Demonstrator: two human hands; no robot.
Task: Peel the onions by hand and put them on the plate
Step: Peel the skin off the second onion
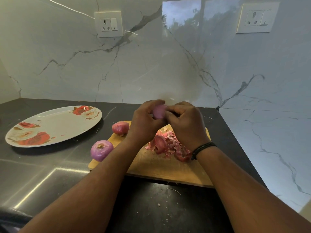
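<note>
Both hands hold one pale purple onion (159, 111) above the far end of the wooden cutting board (159, 167). My left hand (145, 120) curls round its left side, and my right hand (185, 121) grips its right side with bent fingers. A glossy peeled onion (101, 150) lies at the board's near left corner. Another onion with reddish skin (120, 128) sits at the board's far left edge. The floral plate (53, 126) lies to the left with no onions on it.
A heap of pink onion skins (168, 145) lies on the board under my right wrist. The dark counter (50, 174) ends at the marble wall behind and at the right. Skin crumbs dot the counter in front of the board.
</note>
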